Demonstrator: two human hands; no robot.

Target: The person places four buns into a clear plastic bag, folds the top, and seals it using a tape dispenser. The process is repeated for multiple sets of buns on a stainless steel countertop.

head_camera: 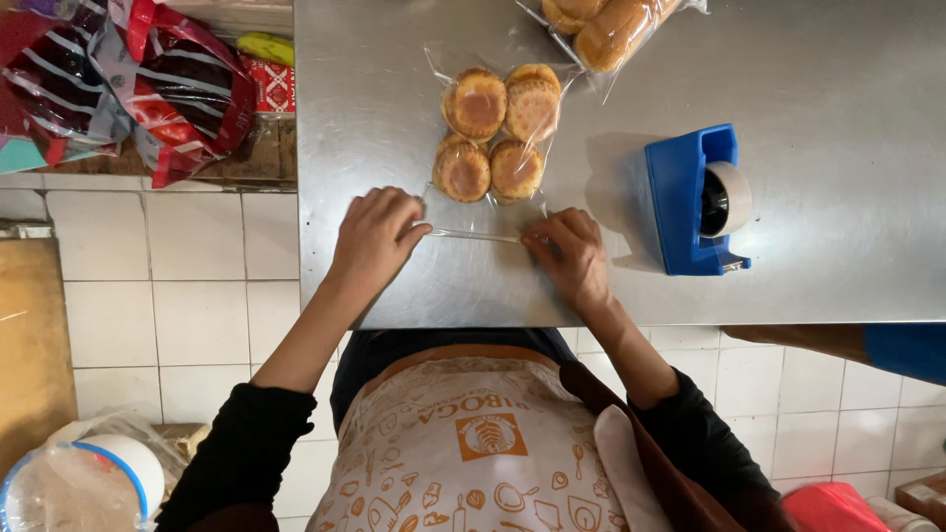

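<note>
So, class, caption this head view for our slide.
Both hands, left and right, fold a clear bag of four round buns on a steel table.

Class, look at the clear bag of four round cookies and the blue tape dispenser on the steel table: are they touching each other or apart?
Apart. The head view shows bare steel table between the clear bag of cookies and the blue tape dispenser, with a plain gap on the bag's right side.

Four round cookies (498,133) sit in one clear bag (488,212) near the middle of the steel tabletop (847,246), toward its front edge; one second bag of buns (606,30) lies at the back edge; one blue tape dispenser (695,202) stands toward the right; two hands, left hand (377,236) and right hand (572,254), pinch the clear bag's end
</note>
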